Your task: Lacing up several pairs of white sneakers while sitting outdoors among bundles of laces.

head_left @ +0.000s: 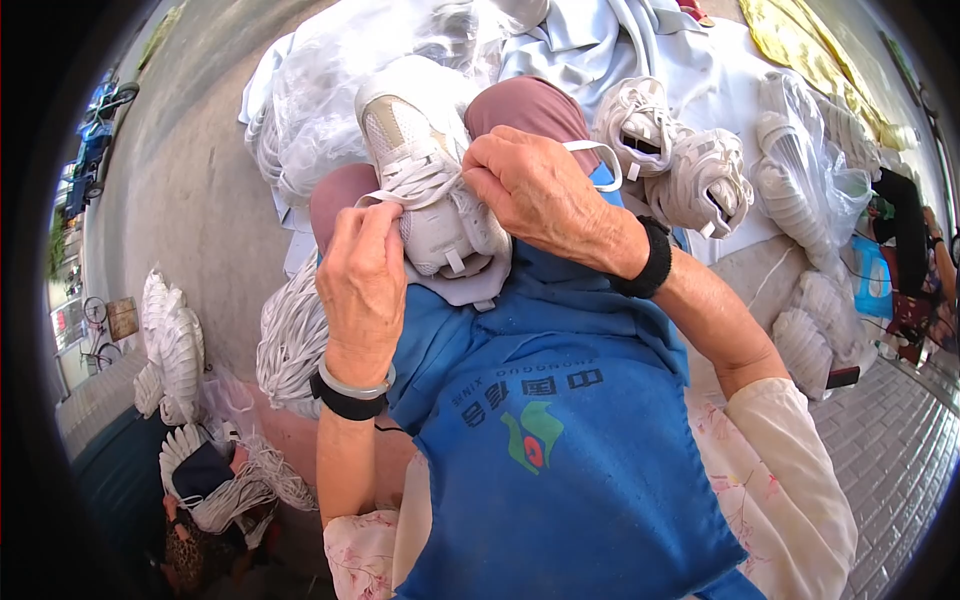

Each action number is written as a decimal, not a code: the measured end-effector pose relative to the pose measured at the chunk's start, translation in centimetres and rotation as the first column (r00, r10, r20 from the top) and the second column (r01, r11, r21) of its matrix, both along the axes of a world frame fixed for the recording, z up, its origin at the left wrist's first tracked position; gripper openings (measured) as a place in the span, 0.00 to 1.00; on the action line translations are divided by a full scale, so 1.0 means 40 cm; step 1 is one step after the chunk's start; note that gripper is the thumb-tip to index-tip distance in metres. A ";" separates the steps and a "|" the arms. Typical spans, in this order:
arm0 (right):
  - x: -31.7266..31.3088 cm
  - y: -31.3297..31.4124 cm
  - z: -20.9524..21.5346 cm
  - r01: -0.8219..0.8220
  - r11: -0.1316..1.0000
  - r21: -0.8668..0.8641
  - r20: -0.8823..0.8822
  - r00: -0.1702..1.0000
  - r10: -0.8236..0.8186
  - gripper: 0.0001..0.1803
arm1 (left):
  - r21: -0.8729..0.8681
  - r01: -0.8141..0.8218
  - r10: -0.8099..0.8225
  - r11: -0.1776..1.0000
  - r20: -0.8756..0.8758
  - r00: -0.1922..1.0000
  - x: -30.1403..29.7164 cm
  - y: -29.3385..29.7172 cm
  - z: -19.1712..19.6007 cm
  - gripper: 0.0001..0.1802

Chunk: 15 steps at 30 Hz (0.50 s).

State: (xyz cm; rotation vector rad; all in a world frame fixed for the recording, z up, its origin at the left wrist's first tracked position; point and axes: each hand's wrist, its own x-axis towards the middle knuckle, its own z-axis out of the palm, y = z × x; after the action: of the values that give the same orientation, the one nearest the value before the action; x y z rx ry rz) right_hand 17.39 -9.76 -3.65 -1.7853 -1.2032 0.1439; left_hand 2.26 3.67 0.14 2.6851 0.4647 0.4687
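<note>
A white and beige sneaker [433, 238] rests between my knees, its heel end toward me. White shoelace [418, 180] crosses its front in several rows. My left hand [362, 275] is at the left edge of the lacing, thumb and fingertips pinched on the lace. On the other side, my right hand [535, 190] is closed on the lace near the upper eyelets, and a loose white length curves out to the right behind it. The right fingertips partly hide the lacing. A blue apron [560, 430] covers my lap.
Two white laced sneakers [708, 175] sit to the right on pale cloth. Clear plastic wrapping [320, 110] lies far left. A bundle of white laces [293, 335] hangs by my left knee. Wrapped white stacks [795, 190] and a blue stool [872, 275] are at right, near another person.
</note>
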 end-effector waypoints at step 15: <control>0.011 0.004 0.024 -0.011 0.993 -0.120 -0.361 0.932 -0.033 0.11 | -0.764 -0.098 -0.066 0.637 -0.180 0.981 -0.007 -0.110 0.014 0.06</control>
State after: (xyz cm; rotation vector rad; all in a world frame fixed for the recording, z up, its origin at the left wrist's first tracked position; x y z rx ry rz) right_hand 17.84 -9.61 -2.67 -1.7717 -0.9328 0.5268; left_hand 1.97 -0.73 0.69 1.8717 0.5801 -0.0245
